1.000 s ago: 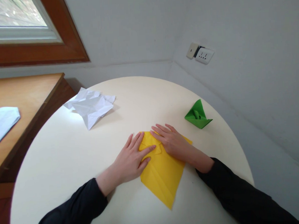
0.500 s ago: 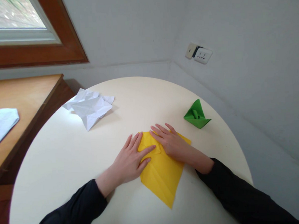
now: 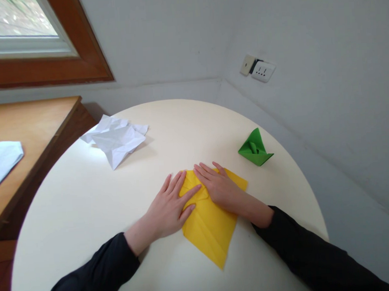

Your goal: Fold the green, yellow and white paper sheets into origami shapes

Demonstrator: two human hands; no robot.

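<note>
A yellow sheet of paper (image 3: 212,231) with folds and creases lies on the round table (image 3: 87,220), one corner pointing toward me. My left hand (image 3: 171,203) rests flat on its left side, fingers spread, index finger and thumb reaching over the paper. On the upper part lies my right hand (image 3: 221,185), palm down, its fingers stretched out and covering some of the top edge. A folded flap shows between the two hands; part of it is hidden under the fingers.
A crumpled white paper (image 3: 119,138) sits at the table's far left edge. Toward the right edge stands a folded green paper boat (image 3: 255,149). Left of the table, a wooden desk (image 3: 46,123) holds a light-blue folded item (image 3: 3,162). A wall socket (image 3: 262,70) is beyond.
My right hand has slid slightly left and down across the yellow paper. My left hand stays almost where it was.
</note>
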